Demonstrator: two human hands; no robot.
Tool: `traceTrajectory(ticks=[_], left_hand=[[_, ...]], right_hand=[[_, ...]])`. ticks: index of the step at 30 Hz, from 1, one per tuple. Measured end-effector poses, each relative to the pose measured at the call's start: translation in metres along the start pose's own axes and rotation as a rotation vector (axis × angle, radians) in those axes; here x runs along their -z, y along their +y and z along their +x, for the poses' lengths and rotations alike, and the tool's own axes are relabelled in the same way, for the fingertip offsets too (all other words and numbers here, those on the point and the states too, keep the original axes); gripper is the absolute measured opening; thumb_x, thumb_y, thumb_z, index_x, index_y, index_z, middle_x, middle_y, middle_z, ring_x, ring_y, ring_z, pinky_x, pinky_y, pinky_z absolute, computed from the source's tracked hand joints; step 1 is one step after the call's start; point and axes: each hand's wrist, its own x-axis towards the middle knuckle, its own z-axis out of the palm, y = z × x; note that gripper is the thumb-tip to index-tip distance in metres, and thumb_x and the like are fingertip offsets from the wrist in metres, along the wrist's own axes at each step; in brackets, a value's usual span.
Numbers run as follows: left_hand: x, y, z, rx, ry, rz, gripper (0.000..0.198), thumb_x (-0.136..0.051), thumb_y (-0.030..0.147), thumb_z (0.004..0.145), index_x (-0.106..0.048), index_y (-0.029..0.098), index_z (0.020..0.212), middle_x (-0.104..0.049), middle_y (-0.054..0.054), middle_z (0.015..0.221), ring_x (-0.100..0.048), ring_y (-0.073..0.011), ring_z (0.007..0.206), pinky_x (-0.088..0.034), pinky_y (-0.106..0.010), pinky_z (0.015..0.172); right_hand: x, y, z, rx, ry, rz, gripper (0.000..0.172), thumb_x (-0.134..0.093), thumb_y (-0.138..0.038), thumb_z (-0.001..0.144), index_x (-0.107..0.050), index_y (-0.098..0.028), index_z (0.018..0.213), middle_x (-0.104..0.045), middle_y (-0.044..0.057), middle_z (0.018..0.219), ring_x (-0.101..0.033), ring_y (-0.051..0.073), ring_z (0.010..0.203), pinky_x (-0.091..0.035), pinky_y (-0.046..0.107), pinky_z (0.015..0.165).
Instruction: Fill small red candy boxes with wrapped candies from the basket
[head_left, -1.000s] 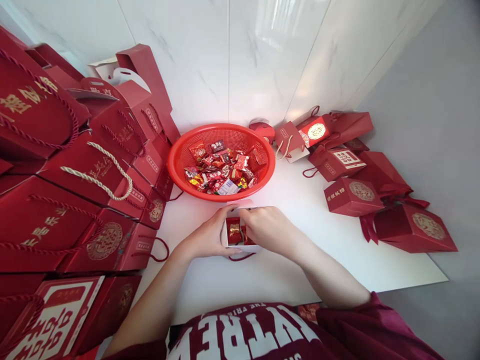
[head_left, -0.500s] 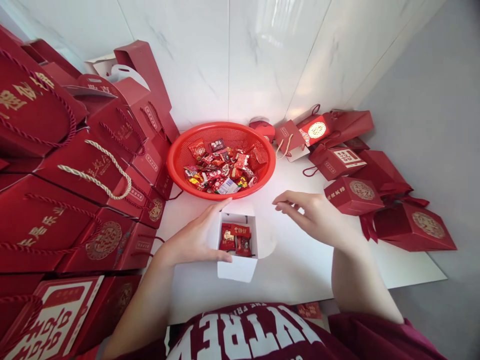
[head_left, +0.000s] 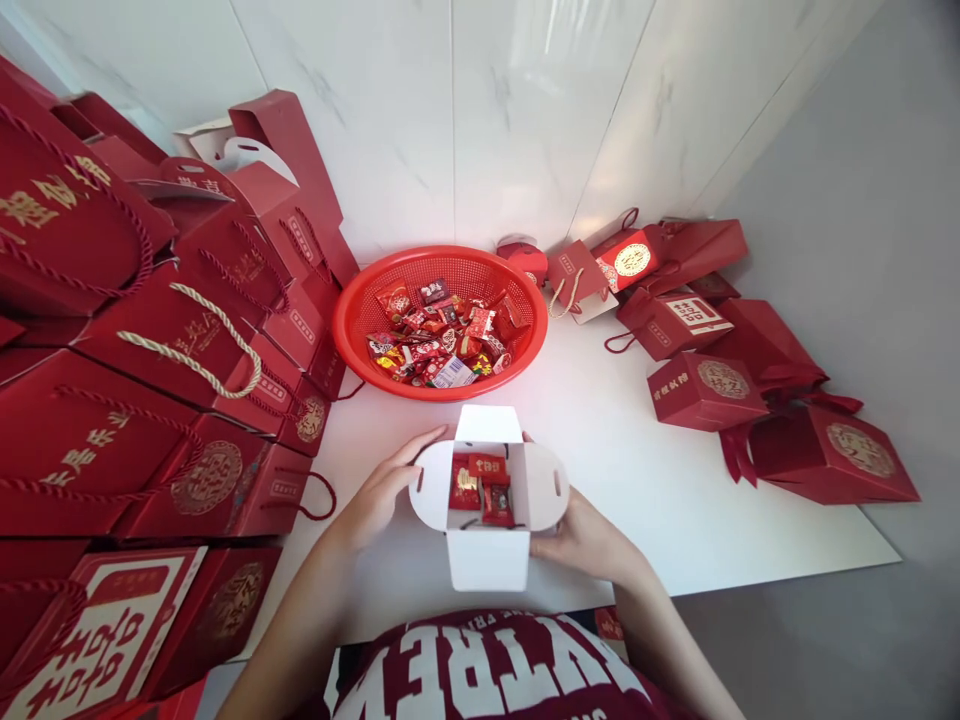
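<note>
An open gift box with white inner flaps stands in front of me, its four sides folded outward. Red-wrapped candies lie inside it. My left hand is at the box's left side, fingers behind the rounded flap with its slot. On the other side my right hand grips the box, its fingers partly hidden behind the right flap. Just beyond the box sits a red plastic basket holding many wrapped candies.
Red gift bags and boxes are stacked high along the left. More red boxes stand on the right of the white table. A tiled wall rises behind.
My right hand has come from the right of the box to its right side. The box's side flaps now lie spread outward, and the box sits slightly to the right.
</note>
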Motion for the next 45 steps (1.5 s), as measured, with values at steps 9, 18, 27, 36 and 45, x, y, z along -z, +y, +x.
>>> traceTrajectory(ticks=[9,18,27,36,45], left_hand=[[-0.024,-0.013,-0.014,-0.154,-0.044,-0.256,0.049,-0.042,0.039,0.092,-0.06,0.02,0.134,-0.056,-0.009,0.145,-0.048,-0.0351,0.137,-0.038,-0.051,0.115],[-0.036,-0.016,-0.012,-0.449,-0.03,0.399,0.05,-0.031,0.05,0.101,-0.068,0.024,0.123,-0.05,-0.009,0.149,-0.041,-0.031,0.14,-0.03,-0.048,0.119],[-0.045,-0.019,-0.012,-0.325,0.256,0.152,0.069,-0.009,0.058,0.1,-0.066,0.02,0.096,-0.058,-0.012,0.129,-0.053,-0.03,0.125,-0.041,-0.047,0.11],[-0.047,0.02,-0.013,-0.24,0.344,0.736,0.03,-0.048,0.043,0.099,-0.059,0.024,0.119,-0.062,-0.009,0.126,-0.054,-0.0294,0.123,-0.043,-0.047,0.106],[-0.028,0.042,-0.005,-0.238,-0.054,0.819,0.022,-0.055,0.037,0.096,-0.069,0.025,0.107,-0.073,-0.004,0.108,-0.066,-0.0249,0.1,-0.051,-0.036,0.091]], right_hand=[[-0.016,-0.001,-0.003,0.025,0.18,0.238,0.045,-0.06,-0.05,0.094,-0.057,-0.018,0.125,-0.065,0.014,0.124,-0.062,0.031,0.114,-0.051,0.046,0.1],[-0.03,-0.009,0.012,0.038,0.381,0.231,0.047,-0.052,-0.042,0.099,-0.047,-0.024,0.142,-0.052,0.013,0.144,-0.052,0.027,0.132,-0.043,0.046,0.112],[-0.027,-0.007,0.002,0.253,0.102,-0.068,0.056,-0.061,-0.045,0.095,-0.045,-0.026,0.145,-0.022,0.012,0.164,-0.026,0.031,0.149,-0.032,0.051,0.119],[-0.059,-0.024,0.008,0.313,0.037,-0.197,0.061,-0.057,-0.04,0.098,-0.032,-0.024,0.151,-0.017,0.014,0.165,-0.021,0.031,0.151,-0.035,0.053,0.118],[-0.041,-0.025,0.01,0.4,-0.04,-0.211,0.049,-0.066,-0.041,0.091,-0.056,-0.027,0.137,-0.019,0.012,0.163,-0.025,0.036,0.148,-0.037,0.053,0.116]])
